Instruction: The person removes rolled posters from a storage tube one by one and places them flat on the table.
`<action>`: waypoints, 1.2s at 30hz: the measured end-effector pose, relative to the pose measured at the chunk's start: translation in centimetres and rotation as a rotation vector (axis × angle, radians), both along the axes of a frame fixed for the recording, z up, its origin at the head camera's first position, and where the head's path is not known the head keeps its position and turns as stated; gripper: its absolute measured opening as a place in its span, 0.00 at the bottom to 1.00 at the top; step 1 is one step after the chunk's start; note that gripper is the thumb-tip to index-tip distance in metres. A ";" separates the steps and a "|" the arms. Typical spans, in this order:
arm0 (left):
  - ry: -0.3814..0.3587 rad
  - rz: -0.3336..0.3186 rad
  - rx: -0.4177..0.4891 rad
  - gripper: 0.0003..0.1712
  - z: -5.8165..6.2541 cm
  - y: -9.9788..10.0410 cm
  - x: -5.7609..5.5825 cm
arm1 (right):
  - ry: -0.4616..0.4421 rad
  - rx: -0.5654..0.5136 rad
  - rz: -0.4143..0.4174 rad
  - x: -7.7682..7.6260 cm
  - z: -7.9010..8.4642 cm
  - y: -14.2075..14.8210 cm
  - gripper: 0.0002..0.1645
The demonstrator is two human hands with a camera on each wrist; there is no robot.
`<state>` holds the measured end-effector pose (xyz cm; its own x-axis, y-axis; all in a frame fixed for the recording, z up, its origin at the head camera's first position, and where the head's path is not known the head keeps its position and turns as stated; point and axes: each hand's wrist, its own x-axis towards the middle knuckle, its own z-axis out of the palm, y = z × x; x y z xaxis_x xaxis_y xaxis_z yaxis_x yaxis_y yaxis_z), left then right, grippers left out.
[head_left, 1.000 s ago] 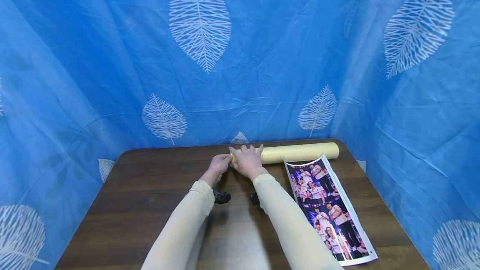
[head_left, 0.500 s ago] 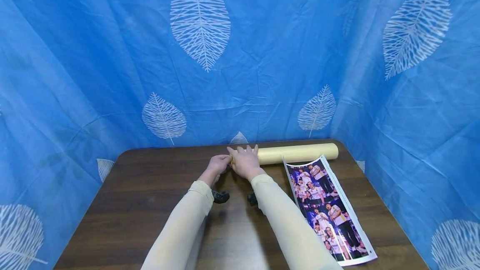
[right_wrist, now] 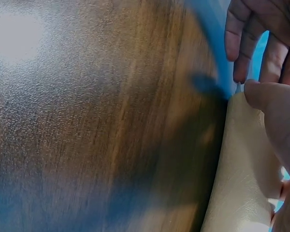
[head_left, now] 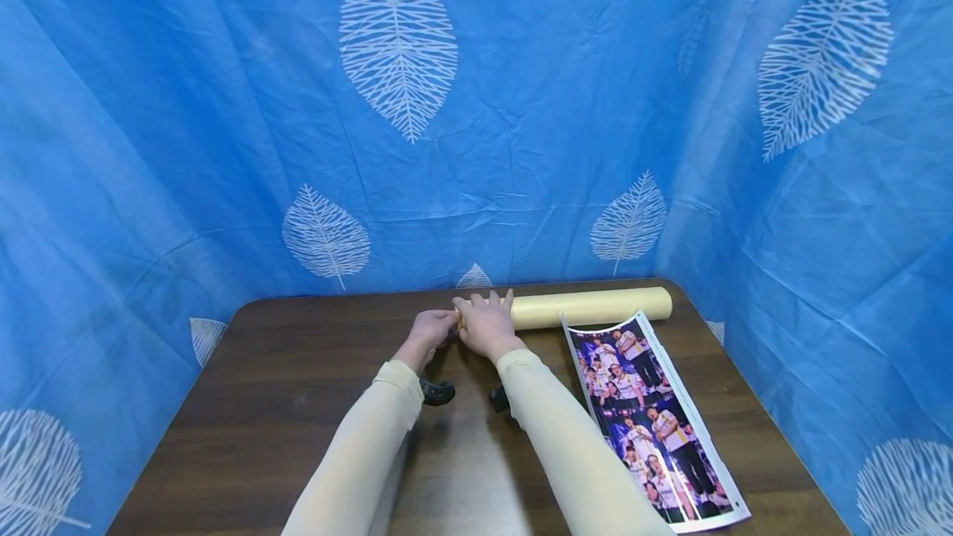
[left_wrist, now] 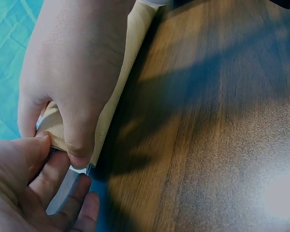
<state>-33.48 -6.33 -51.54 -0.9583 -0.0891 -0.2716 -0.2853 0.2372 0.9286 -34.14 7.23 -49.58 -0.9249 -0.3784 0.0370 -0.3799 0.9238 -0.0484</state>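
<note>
A long cream roll (head_left: 591, 309) lies along the table's back edge. At its left end my left hand (head_left: 430, 332) pinches the edge of the wrapping between thumb and forefinger, its other fingers loosely bent below in the left wrist view. My right hand (head_left: 486, 327) grips the roll from above close to that end, thumb on the near side and fingers over the far side. In the left wrist view a pale, see-through strip (left_wrist: 63, 191) shows by the roll's end; its kind is unclear. My right hand hides part of the roll.
A glossy photo sheet (head_left: 648, 416) with curled edges lies on the right of the brown wooden table (head_left: 283, 420), its top near the roll. Black devices (head_left: 438, 392) show under both wrists. A blue leaf-patterned curtain (head_left: 514, 106) surrounds the back and sides.
My right hand has shifted slightly left along the roll toward its end. The left hand keeps its pinch there. The photo sheet stays in place.
</note>
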 end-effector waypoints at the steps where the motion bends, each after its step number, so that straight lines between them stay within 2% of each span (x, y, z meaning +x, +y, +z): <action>1: 0.003 0.004 0.003 0.15 0.0 0.0 0.0 | -0.001 0.002 -0.002 0.0 0.0 0.0 0.34; 4: 0.004 0.021 -0.001 0.15 -0.2 0.0 -0.1 | 0.002 0.005 -0.005 0.1 0.1 0.0 0.34; 5: -0.016 0.037 -0.010 0.15 2.0 0.4 1.2 | 0.003 0.008 -0.006 0.1 0.0 -0.1 0.34; 12: -0.005 0.067 -0.035 0.16 2.3 0.4 1.5 | 0.025 -0.015 -0.004 0.1 -0.3 -0.1 0.33; 17: 0.000 0.096 -0.009 0.15 2.1 0.2 1.4 | 0.028 -0.019 0.000 0.2 -0.3 -0.1 0.32; 22: 0.028 0.094 -0.026 0.14 1.4 -0.1 0.9 | 0.037 -0.009 0.009 0.2 -0.4 -0.1 0.32; 29: 0.022 0.132 -0.018 0.17 1.7 0.3 1.3 | 0.043 -0.022 0.016 0.6 -0.2 0.1 0.33; 36: -0.003 0.054 -0.020 0.18 1.3 -0.5 1.4 | 0.065 -0.019 0.020 0.6 -0.4 0.1 0.35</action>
